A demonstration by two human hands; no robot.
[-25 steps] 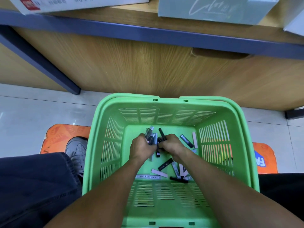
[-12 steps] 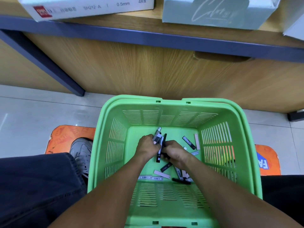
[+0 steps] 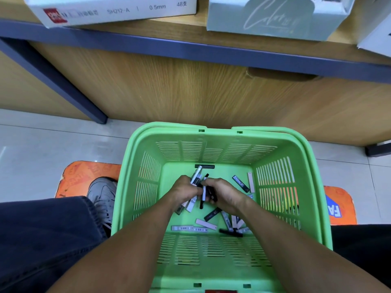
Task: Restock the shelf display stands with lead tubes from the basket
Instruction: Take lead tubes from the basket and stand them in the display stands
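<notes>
Head view is looking down into a green basket (image 3: 137, 187) that is sitting on the tiled floor (image 3: 42, 144). Both hands are working inside the basket, over the middle of its bottom, knuckles nearly touching. The left hand (image 3: 183, 192) is gripping a bunch of lead tubes (image 3: 195, 178), fingers curled round it; white and black ends are sticking out past the hand toward the basket's far wall and back toward its near wall. The right hand (image 3: 224, 193) is pinching black tubes (image 3: 211, 192) right beside that bunch; exact finger placement I cannot tell. Loose tubes (image 3: 204, 222) are lying flat on the basket floor: a cluster under and behind the right wrist, two pale ones end to end toward the near wall, two near the basket's right wall, one black tube against the far wall. An orange mat (image 3: 84, 176) is showing under the basket on both sides. A grey shoe (image 3: 101, 193) and a dark trouser leg (image 3: 42, 229) are sitting just left of the basket. Beyond the basket's far wall a wood-panelled shelf unit (image 3: 169, 92) is standing, with a white box (image 3: 116, 9) marked 0.5mm and a pale teal box (image 3: 275, 15) on the shelf above.
</notes>
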